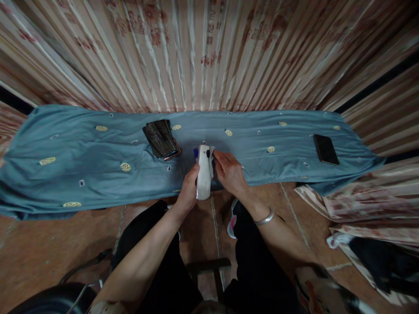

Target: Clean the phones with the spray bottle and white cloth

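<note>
My left hand [188, 186] is closed around the lower left side of a white smartphone [204, 178]. The phone's pale back faces up, with a dark camera spot near its far end. My right hand [231, 172] pinches a thin white wipe [212, 159] against the phone's right edge; some of its fingertips are hidden. A small blue item [196, 152], too small to name, shows just left of the phone's far end. To the left on the cloth lies a fanned stack of several dark smartphones [160, 138].
A blue patterned cloth [248, 163] covers the long, narrow table. One black smartphone [325, 149] lies alone toward its right end. Pleated printed curtains [193, 56] hang behind and at the sides. Below are my knees and the tiled floor [271, 196].
</note>
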`<action>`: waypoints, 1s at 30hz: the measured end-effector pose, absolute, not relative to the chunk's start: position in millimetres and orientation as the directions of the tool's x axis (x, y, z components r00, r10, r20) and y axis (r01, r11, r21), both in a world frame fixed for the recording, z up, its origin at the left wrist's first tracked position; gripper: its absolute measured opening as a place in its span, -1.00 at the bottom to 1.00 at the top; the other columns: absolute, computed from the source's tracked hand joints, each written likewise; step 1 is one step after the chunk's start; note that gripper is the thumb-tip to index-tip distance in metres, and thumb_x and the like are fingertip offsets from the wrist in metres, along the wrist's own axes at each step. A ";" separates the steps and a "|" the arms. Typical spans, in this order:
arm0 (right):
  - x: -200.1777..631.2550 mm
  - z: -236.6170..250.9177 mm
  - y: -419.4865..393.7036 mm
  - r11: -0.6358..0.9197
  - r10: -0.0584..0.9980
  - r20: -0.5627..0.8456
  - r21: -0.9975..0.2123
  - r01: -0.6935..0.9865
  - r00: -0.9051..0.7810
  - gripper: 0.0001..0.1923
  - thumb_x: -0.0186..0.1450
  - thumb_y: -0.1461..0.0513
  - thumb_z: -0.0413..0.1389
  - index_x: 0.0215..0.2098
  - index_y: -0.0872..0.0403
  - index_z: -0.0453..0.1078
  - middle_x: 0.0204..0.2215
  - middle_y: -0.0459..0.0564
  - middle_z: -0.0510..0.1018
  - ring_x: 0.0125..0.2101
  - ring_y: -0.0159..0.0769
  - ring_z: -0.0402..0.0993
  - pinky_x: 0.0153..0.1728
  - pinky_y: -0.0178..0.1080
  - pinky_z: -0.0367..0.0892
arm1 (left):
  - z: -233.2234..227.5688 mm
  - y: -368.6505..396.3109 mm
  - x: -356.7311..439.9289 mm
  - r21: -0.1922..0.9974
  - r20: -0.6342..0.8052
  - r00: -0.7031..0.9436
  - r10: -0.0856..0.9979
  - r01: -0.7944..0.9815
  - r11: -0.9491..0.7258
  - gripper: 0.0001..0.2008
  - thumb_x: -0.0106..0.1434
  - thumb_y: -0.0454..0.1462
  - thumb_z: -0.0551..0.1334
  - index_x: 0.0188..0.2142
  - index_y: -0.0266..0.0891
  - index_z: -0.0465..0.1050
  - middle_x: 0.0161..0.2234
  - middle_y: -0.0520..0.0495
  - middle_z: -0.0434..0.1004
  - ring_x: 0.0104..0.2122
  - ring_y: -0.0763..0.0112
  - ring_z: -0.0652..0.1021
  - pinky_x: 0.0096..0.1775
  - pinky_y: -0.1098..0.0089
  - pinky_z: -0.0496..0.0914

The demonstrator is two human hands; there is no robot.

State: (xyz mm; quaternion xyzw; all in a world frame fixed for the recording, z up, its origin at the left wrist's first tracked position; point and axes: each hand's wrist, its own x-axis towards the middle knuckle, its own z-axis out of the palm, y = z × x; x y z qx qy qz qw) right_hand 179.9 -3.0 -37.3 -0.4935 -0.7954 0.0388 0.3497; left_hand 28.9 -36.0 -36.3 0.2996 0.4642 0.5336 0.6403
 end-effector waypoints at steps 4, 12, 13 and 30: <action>178.8 -36.9 -4.4 0.509 0.817 0.501 -0.398 0.763 -0.284 -0.57 0.45 0.32 -0.09 0.22 0.09 0.39 -0.04 0.17 0.63 -0.06 -0.06 0.53 0.04 0.01 0.44 | -38.8 -34.2 27.2 0.879 -0.259 -0.044 0.965 -0.425 0.217 -0.54 0.17 0.12 0.31 -0.28 -0.24 0.56 -0.36 -0.06 0.65 -0.23 0.21 0.62 -0.18 0.30 0.47; 172.6 -36.3 -10.1 0.550 0.788 0.526 -0.365 0.751 -0.321 -0.61 0.48 0.31 -0.09 0.17 0.16 0.42 -0.02 0.21 0.63 -0.07 -0.08 0.54 0.01 -0.04 0.45 | -32.6 -29.4 24.1 0.873 -0.249 -0.098 0.964 -0.454 0.179 -0.60 0.14 0.07 0.33 -0.33 -0.24 0.56 -0.41 0.00 0.62 -0.31 0.34 0.57 -0.20 0.38 0.42; 171.9 -36.1 -10.7 0.553 0.787 0.526 -0.368 0.748 -0.323 -0.61 0.48 0.31 -0.09 0.18 0.14 0.41 -0.02 0.20 0.63 -0.07 -0.08 0.54 0.02 -0.04 0.45 | -32.3 -28.9 23.4 0.873 -0.254 -0.102 0.962 -0.453 0.182 -0.61 0.15 0.06 0.33 -0.34 -0.25 0.56 -0.43 0.00 0.61 -0.31 0.34 0.57 -0.20 0.38 0.42; 159.3 -29.9 -26.2 0.600 0.767 0.510 -0.357 0.716 -0.389 -0.61 0.50 0.31 -0.13 0.18 0.13 0.40 -0.02 0.18 0.63 -0.06 -0.09 0.54 0.01 -0.04 0.45 | -24.8 -20.0 15.8 0.804 -0.233 -0.127 0.964 -0.583 0.117 -0.57 0.15 0.03 0.33 -0.19 -0.28 0.58 -0.26 -0.12 0.69 -0.10 0.14 0.65 -0.07 0.29 0.49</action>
